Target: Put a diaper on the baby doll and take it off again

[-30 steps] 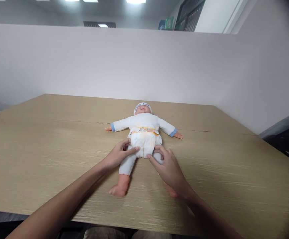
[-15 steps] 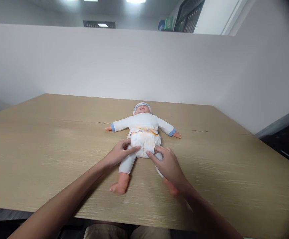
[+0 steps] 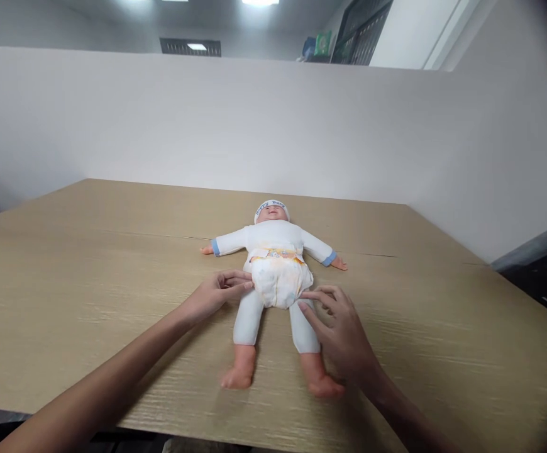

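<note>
Diaper: A soft-looking white diaper (image 3: 278, 286) with a printed orange waistband (image 3: 283, 255) sits between my two hands, wrapped around the hips of a white-clothed baby doll (image 3: 273, 234) with blue cuffs.
Left hand: My left hand (image 3: 226, 290) reaches the diaper's near leg edge, thumb and fingers close together; I cannot tell whether they pinch the material.
Right hand: My right hand (image 3: 312, 301) is loosely parted at the opposite leg edge, index fingertip at the diaper, thumb lower, beside the doll's white-covered leg.
Doll: It lies on its back, its white lettered headband (image 3: 272, 206) beyond my hands and its bare pinkish feet (image 3: 238, 376) nearer me than my fingers.
Handling: I judge the diaper light, pliable and quick to crease, unlikely to slip, though a hard tug could tear the thin edges.
Hold: The leg edges beside my fingertips look best for a gentle pinch; the waistband, farther from me, seems a firmer grip.
Setting: A broad, pale wood-grain table (image 3: 113, 296) spreads beneath both hands, with a plain white partition (image 3: 236, 119) rising beyond them.
</note>
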Motion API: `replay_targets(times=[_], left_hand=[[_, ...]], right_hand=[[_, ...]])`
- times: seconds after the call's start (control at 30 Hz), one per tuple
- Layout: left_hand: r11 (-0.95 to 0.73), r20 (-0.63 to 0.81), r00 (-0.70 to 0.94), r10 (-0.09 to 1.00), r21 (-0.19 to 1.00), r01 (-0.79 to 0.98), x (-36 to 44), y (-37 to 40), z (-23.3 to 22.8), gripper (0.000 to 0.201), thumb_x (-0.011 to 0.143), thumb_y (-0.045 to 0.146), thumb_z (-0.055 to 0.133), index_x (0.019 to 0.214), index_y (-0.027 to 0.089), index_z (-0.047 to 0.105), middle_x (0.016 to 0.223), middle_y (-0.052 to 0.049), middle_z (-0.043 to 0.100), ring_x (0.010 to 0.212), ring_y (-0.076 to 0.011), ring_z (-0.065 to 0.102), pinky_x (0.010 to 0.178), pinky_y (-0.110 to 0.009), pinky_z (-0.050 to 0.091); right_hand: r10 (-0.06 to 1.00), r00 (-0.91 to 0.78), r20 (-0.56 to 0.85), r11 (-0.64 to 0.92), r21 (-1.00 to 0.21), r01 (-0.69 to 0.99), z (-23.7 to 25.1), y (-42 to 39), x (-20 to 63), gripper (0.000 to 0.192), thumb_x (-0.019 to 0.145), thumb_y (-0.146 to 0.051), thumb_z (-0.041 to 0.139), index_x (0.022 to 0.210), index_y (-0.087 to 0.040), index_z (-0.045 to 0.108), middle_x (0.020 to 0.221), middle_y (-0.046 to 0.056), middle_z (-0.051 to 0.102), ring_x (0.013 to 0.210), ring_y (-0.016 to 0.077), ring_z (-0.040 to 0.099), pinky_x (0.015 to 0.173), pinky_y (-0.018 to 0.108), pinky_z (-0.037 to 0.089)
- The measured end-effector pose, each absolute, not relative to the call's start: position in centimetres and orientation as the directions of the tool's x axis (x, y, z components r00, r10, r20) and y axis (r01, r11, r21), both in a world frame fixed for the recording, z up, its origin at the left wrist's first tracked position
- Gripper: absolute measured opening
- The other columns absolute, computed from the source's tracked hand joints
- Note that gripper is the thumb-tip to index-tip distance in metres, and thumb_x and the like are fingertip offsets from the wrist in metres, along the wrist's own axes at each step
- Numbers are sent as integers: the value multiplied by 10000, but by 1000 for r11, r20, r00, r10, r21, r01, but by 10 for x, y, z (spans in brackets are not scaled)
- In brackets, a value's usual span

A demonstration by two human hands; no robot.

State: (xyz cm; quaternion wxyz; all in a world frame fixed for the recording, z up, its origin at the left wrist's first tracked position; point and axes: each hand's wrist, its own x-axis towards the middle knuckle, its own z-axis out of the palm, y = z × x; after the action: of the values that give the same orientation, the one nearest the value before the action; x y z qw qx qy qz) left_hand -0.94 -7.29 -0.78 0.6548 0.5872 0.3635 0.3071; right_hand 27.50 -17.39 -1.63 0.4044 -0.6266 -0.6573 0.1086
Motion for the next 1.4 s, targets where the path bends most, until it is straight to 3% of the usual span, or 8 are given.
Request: replay_targets(times=[0.1, 0.2, 0.4, 0.7, 1.0, 1.13, 1.27, 1.4], left_hand=[[-206, 59, 485, 872, 945, 255, -28, -59, -7, 400, 967, 521, 733, 1244, 233, 726, 1299, -87, 760, 1168, -265, 684, 1017, -404, 503], [-514, 317, 418, 852, 662, 546, -36, -22, -10, 421, 986, 501, 688, 1302, 222, 667, 1371, -106, 707, 1275, -318, 589, 1097, -479, 456], [-418, 177, 381, 907, 293, 860, -1, 68, -9, 715, 871, 530, 773, 1446, 155, 575, 1483, -199, 645, 1395, -437, 526, 1141, -546, 414], [-357, 66, 358, 932, 358, 863, 20, 44, 7, 484, 904, 556, 648, 1183, 159, 652, 1161, -176, 791, 988, -363, 761, 698, -347, 495], [-311, 127, 324, 937, 725, 615, -13, -234, 9, 673, 839, 465, 727, 1425, 211, 517, 1223, -167, 755, 1075, -386, 740, 830, -445, 599], [-194, -95, 468, 879, 824, 532, 0, -322, -57, 723, 719, 574, 785, 1399, 357, 672, 1127, -142, 783, 1073, -461, 744, 748, -540, 642], [-180, -167, 524, 835, 818, 546, 35, -335, -92, 659, 683, 633, 790, 1332, 640, 673, 1008, -49, 795, 1089, -502, 733, 680, -611, 603], [-125, -275, 537, 798, 796, 593, 36, -327, -96, 810, 659, 676, 849, 1431, 505, 670, 1042, -111, 798, 1052, -500, 740, 718, -591, 614]], right_hand=[[917, 106, 384, 170, -618, 768, -12, -171, 302, 307, 1022, -518, 636, 1179, -286, 761, 1142, 67, 707, 969, 267, 626, 865, 401, 516], [847, 86, 524, 202, -468, 860, -13, -134, 333, 353, 999, -505, 645, 1212, -229, 703, 1173, 95, 724, 1006, 291, 642, 960, 437, 502], [925, -22, 380, 101, -189, 977, -18, -18, 349, 508, 938, -397, 641, 1367, -127, 622, 1357, 207, 687, 1236, 385, 614, 1046, 456, 455], [975, 60, 215, -10, -228, 974, 10, -11, 321, 321, 972, -357, 591, 1208, -159, 684, 1125, 173, 787, 948, 338, 733, 695, 321, 437], [920, -260, 292, 373, -452, 810, 84, -197, 329, 456, 938, -309, 578, 1378, -241, 676, 1269, 99, 777, 1080, 312, 740, 844, 374, 553], [893, -314, 322, 428, -390, 816, 60, -298, 315, 558, 850, -223, 567, 1387, -317, 685, 1289, 76, 762, 1137, 339, 708, 951, 459, 543], [926, -369, 78, 364, -438, 822, 18, -363, 271, 573, 736, -155, 555, 1228, -358, 768, 1086, 83, 778, 986, 339, 698, 865, 440, 501], [913, -404, -60, 325, -493, 807, -14, -381, 224, 560, 729, -110, 524, 1231, -264, 719, 1176, 98, 751, 1065, 329, 664, 916, 421, 465]])
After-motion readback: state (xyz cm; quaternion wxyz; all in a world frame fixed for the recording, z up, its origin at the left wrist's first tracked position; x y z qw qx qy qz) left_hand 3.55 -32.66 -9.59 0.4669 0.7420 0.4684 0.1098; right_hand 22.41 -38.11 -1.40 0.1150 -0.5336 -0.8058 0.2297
